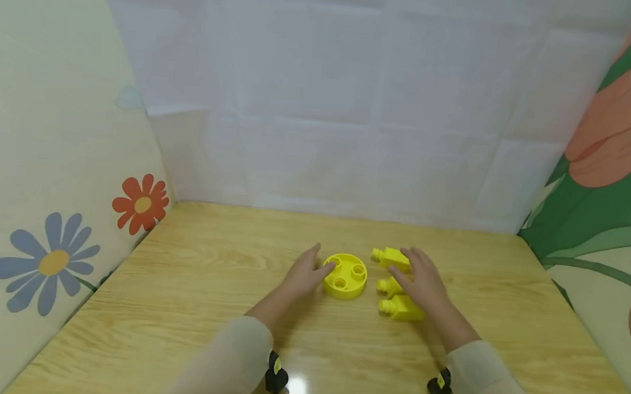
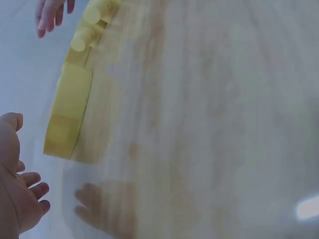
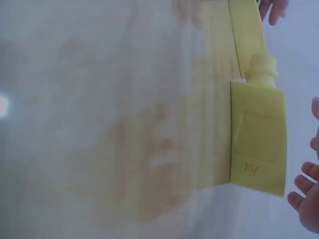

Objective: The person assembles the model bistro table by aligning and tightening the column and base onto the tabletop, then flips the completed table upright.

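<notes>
A round yellow base (image 1: 344, 289) with a raised rim and three ring-shaped sockets lies on the table. Beside its left edge is my left hand (image 1: 302, 276), fingers extended and the thumb over the rim; whether it touches is unclear. Right of the base, three yellow blocks with knobbed, screw-like necks lie on their sides: a far one (image 1: 391, 257), a middle one (image 1: 389, 286) and a near one (image 1: 405, 309). Over them reaches my right hand (image 1: 424, 283), fingers spread, partly hiding them. In the right wrist view, one block (image 3: 258, 139) stands apart from the fingertips.
The wood-grain table (image 1: 190, 333) ends at a white cloth (image 1: 326, 102) behind. Floral cloths hang on the left (image 1: 56, 136) and right (image 1: 613, 236). Black wrist devices show beneath the left sleeve (image 1: 232, 359) and right sleeve (image 1: 488, 378).
</notes>
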`<state>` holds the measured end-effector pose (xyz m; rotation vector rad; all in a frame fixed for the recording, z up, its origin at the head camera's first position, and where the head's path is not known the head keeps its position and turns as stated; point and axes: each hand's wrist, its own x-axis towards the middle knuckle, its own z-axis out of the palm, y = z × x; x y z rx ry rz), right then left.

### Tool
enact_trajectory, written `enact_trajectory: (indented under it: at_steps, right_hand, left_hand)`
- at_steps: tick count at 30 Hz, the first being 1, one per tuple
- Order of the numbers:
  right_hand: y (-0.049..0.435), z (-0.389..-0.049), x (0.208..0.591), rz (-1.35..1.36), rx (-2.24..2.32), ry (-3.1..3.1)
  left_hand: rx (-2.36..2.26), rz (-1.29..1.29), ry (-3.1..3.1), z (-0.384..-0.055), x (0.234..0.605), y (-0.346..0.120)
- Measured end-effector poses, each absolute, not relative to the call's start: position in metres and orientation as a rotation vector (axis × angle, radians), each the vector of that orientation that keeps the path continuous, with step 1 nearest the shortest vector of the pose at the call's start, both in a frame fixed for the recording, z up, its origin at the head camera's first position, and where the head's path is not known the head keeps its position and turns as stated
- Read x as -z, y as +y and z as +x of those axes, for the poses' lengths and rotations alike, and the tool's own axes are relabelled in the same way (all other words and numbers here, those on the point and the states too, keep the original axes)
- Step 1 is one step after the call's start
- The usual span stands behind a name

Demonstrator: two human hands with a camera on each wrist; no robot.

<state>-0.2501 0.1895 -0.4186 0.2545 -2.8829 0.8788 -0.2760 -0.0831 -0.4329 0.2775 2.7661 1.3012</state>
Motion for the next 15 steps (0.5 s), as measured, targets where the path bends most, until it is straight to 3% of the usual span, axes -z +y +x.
enact_trajectory:
  at_steps: [15]
  right_hand:
    - [0.225,-0.217,0.433,0.184,-1.24,-2.825]
  left_hand:
    - [-1.533,0.143,2.848,-0.256,0.457,-0.07]
